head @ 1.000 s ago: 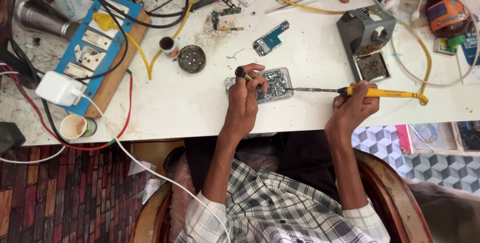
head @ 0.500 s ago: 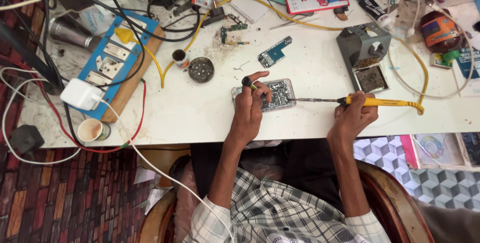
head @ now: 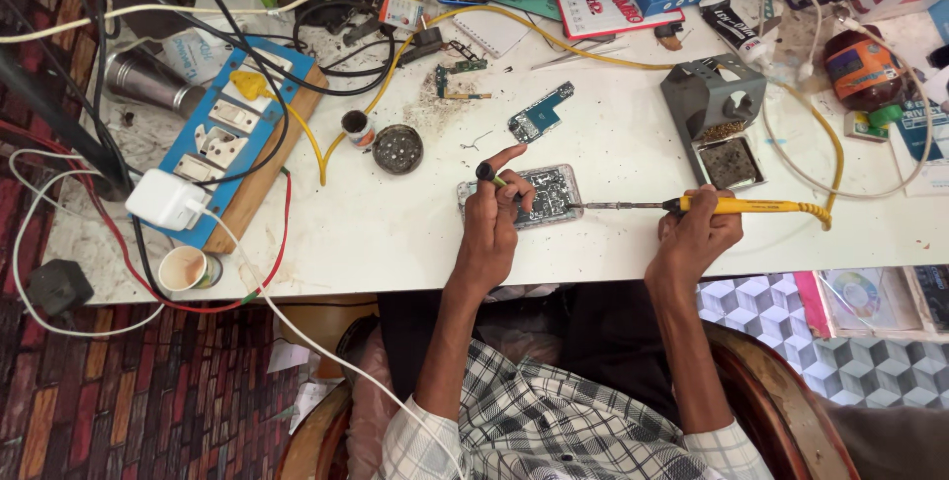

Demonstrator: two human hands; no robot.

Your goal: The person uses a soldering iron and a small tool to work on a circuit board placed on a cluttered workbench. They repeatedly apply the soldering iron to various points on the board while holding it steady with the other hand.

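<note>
An opened phone with its circuit board showing lies on the white table in front of me. My left hand rests on the phone's left end and pinches a thin tool with a black knob, with the index finger stretched out. My right hand grips a yellow-handled soldering iron. The iron lies level, its metal tip touching the phone's right edge. A yellow cord runs from the handle across the table.
A grey iron stand with a dark sponge tray sits behind my right hand. A small blue circuit board, a round tin, a blue switchboard, a white adapter, a cup and tangled cables fill the left.
The view has shifted, so the table sits lower in the frame. Both hands stay at the phone; the left index finger now points outward.
</note>
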